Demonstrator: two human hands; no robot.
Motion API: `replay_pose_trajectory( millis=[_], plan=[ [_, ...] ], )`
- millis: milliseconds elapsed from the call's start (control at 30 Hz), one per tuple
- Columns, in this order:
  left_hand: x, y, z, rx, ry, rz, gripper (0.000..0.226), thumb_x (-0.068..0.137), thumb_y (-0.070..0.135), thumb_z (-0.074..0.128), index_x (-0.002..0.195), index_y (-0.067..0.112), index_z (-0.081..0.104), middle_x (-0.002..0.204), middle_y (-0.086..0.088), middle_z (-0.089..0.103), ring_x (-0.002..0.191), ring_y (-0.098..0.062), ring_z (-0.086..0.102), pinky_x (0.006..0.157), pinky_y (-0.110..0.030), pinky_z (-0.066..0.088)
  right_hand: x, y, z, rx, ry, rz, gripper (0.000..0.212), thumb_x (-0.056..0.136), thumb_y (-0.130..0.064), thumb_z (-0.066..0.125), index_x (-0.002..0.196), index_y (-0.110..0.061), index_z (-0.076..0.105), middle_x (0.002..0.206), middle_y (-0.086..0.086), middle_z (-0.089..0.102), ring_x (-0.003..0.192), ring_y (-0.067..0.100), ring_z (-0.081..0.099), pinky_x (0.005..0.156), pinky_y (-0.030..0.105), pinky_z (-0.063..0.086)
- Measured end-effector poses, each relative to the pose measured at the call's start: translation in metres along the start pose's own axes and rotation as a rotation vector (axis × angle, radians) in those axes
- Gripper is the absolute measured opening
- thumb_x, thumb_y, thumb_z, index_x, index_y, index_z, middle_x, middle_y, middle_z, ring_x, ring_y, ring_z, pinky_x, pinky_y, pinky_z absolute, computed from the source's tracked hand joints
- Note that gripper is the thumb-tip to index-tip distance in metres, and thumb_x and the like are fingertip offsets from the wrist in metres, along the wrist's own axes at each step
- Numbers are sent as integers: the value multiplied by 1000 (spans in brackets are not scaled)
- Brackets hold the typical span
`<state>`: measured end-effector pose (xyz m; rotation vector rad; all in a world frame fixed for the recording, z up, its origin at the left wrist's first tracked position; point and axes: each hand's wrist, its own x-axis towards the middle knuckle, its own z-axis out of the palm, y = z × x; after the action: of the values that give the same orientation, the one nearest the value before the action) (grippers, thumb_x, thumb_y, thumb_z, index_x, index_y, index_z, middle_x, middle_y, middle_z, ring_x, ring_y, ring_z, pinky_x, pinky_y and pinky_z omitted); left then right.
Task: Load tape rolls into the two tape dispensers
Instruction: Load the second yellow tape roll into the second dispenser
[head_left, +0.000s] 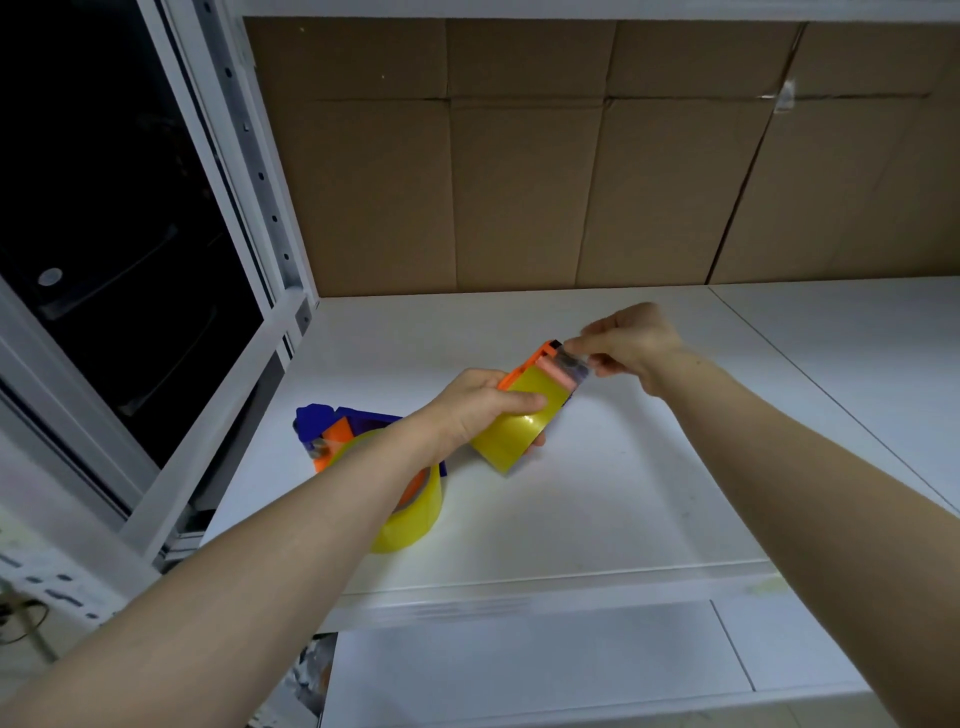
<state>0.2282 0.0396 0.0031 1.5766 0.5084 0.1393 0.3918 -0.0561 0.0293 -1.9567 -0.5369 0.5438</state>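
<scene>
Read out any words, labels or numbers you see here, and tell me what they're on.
No text can be read.
Yellow tape roll in the left hand: no print shows.
Blue dispenser on the shelf: no label shows.
Cardboard at the back: blank.
Dark marks at lower left: too blurred to read.

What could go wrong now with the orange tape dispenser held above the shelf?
The right hand pinches the clear tape end at the front of the orange plastic tape dispenser; the tape may stick to itself, or fingers may scrape a cutter there. The left hand grips the dispenser and its yellow tape roll above the white shelf; a hard pull might make it slip.
</scene>
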Motion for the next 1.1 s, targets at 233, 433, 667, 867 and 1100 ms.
replay_pose_trajectory(
  millis=[233,433,667,867,1100],
  plan=[
    [2,-5,2,6,73,24,24,87,32,63,80,9,63,51,-3,68,43,-11,64,49,-18,52,6,2,9,-58,7,41,22,72,-6,75,63,-8,55,60,9,54,51,16,49,40,20,45],
    [2,-4,6,32,158,31,41,89,43,57,66,9,60,42,-1,62,36,-8,59,40,-15,47,12,2,12,-157,-21,36,23,74,-3,73,62,-9,54,60,6,53,52,14,50,38,17,45],
    [5,-5,1,-3,89,18,23,81,21,69,83,-1,60,49,-9,63,38,-17,57,44,-23,49,14,7,18,-272,19,-55,13,74,-10,73,81,-7,63,67,6,59,55,18,56,50,24,48],
    [9,-6,-2,-35,87,33,23,83,21,68,85,6,52,52,-9,66,38,-19,59,45,-24,51,22,16,27,-327,67,-114,10,78,-14,70,84,-6,70,79,10,62,53,13,48,51,25,42],
    [10,-7,-1,-91,113,49,26,86,24,65,88,1,54,50,-11,65,37,-20,58,43,-24,51,25,23,38,-322,124,-188,24,84,-18,64,101,-1,63,108,17,66,101,32,61,75,33,45]
  ],
)
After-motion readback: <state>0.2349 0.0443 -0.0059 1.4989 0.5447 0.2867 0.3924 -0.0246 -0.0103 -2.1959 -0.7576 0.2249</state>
